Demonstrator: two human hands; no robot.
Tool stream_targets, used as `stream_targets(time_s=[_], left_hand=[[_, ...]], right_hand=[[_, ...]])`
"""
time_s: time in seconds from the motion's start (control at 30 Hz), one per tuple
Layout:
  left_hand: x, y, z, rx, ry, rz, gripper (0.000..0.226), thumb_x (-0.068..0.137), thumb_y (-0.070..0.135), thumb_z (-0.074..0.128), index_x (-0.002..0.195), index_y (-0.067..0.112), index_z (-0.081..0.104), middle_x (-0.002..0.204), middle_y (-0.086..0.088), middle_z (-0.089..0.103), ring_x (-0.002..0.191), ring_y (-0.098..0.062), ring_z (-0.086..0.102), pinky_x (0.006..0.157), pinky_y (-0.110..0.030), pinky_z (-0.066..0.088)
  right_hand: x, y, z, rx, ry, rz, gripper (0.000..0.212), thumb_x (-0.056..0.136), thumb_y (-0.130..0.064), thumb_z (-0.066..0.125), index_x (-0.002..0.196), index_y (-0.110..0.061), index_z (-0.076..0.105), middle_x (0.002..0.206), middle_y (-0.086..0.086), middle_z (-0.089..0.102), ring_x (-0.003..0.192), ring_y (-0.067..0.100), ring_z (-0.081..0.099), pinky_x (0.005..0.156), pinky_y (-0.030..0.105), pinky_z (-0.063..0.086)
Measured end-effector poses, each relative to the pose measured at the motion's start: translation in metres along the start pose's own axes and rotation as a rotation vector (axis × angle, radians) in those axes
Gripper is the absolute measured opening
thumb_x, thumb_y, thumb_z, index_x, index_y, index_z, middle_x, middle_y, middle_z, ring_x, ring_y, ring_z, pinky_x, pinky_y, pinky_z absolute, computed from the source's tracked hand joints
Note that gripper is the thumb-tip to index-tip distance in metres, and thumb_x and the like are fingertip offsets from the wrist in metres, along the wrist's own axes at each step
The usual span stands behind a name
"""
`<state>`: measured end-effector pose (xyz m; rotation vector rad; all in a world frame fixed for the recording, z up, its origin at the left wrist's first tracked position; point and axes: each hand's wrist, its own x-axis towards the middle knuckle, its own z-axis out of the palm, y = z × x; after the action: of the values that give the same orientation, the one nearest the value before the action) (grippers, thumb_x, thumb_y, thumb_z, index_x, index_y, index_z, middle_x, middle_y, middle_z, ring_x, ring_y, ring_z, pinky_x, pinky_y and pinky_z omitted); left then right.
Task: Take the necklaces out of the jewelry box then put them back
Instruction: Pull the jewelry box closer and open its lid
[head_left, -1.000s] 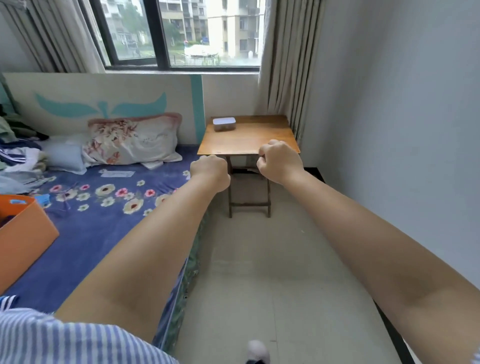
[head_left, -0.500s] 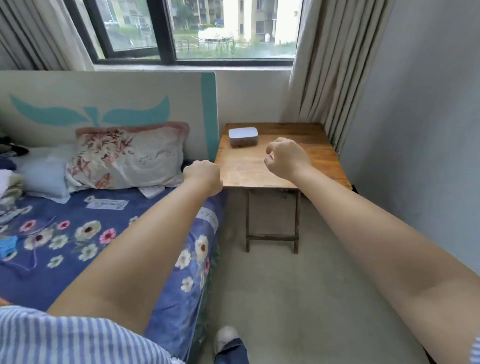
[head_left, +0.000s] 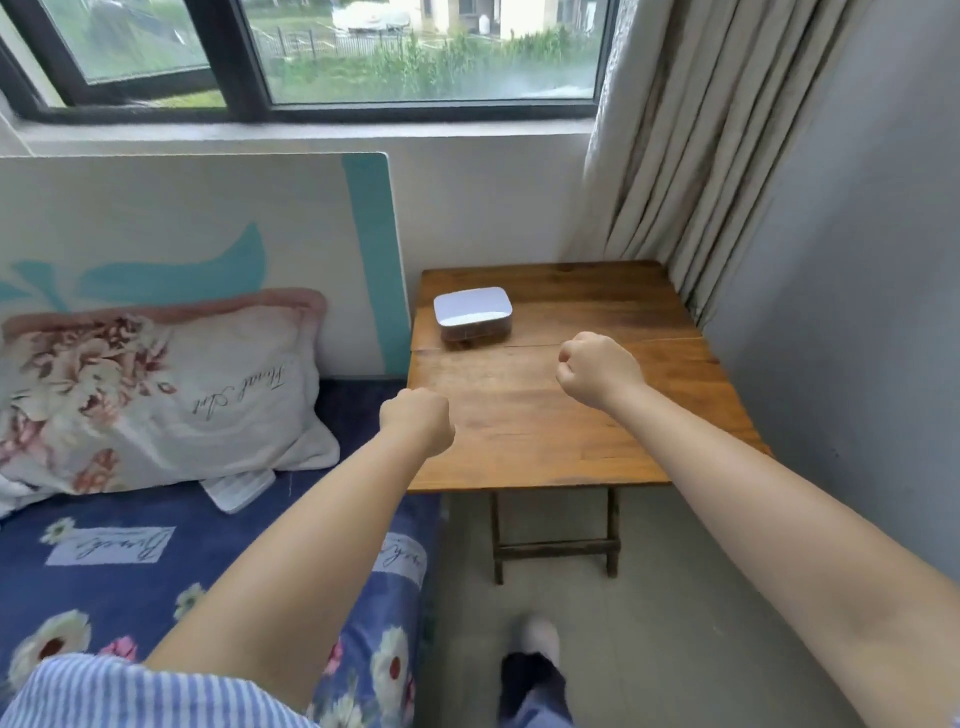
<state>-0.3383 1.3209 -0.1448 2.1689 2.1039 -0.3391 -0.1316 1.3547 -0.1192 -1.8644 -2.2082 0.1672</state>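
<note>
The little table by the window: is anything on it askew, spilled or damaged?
Nothing stands out. The jewelry box sits closed and level at the back left of the wooden table, with nothing spilled. Both fists, left hand and right hand, hold nothing visible.

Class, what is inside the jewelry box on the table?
Not visible: the white lid covers the jewelry box on the table. No necklaces show, and neither fist touches it.
</note>
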Motion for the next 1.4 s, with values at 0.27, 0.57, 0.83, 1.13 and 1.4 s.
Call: stream_targets(time_s=[0.27, 0.57, 0.83, 1.13, 1.4], left_hand=[[0.148, -0.031, 0.013, -0.174, -0.067, -0.160, 0.023, 0.086, 0.015, 0.039, 0.083, 0.004, 0.059, 0.089, -0.012, 0.056, 0.075, -0.025, 0.046, 0.054, -0.030, 0.036], [0.302, -0.054, 0.038, -0.516, -0.120, -0.273, 0.034, 0.090, 0.024, 0.043, 0.118, 0.007, 0.053, 0.120, -0.012, 0.060, 0.104, -0.028, 0.056, 0.077, -0.034, 0.047], [0.428, -0.041, 0.073, -0.917, -0.163, -0.292, 0.052, 0.093, 0.024, 0.043, 0.141, 0.012, 0.027, 0.146, -0.012, 0.038, 0.125, -0.030, 0.044, 0.093, -0.033, 0.040], [0.439, -0.037, 0.119, -1.314, -0.162, -0.352, 0.050, 0.097, 0.013, 0.037, 0.145, 0.017, 0.021, 0.155, -0.002, 0.020, 0.140, -0.021, 0.025, 0.108, -0.030, 0.028], [0.348, -0.029, 0.149, -1.308, -0.127, -0.333, 0.052, 0.092, 0.008, 0.044, 0.142, 0.017, 0.029, 0.151, -0.002, 0.028, 0.133, -0.016, 0.033, 0.092, -0.020, 0.032]], right_hand=[[0.172, 0.030, 0.067, -0.010, -0.167, -0.010, 0.028, 0.086, -0.016, 0.041, 0.095, -0.003, 0.063, 0.106, 0.015, 0.059, 0.099, 0.032, 0.054, 0.067, 0.032, 0.039], [0.303, 0.045, 0.151, 0.229, -0.297, 0.154, 0.022, 0.083, -0.010, 0.042, 0.089, -0.001, 0.061, 0.102, 0.019, 0.065, 0.098, 0.036, 0.056, 0.070, 0.034, 0.042], [0.375, 0.070, 0.228, 0.464, -0.354, 0.317, 0.051, 0.089, -0.022, 0.049, 0.136, -0.009, 0.034, 0.145, 0.015, 0.035, 0.135, 0.028, 0.030, 0.106, 0.038, 0.031], [0.372, 0.066, 0.276, 0.747, -0.291, 0.477, 0.046, 0.093, -0.020, 0.045, 0.137, -0.011, 0.035, 0.148, 0.007, 0.034, 0.132, 0.021, 0.035, 0.107, 0.030, 0.028], [0.262, 0.054, 0.265, 0.792, -0.180, 0.635, 0.039, 0.087, -0.007, 0.046, 0.125, -0.009, 0.051, 0.135, 0.008, 0.052, 0.119, 0.019, 0.048, 0.092, 0.021, 0.034]])
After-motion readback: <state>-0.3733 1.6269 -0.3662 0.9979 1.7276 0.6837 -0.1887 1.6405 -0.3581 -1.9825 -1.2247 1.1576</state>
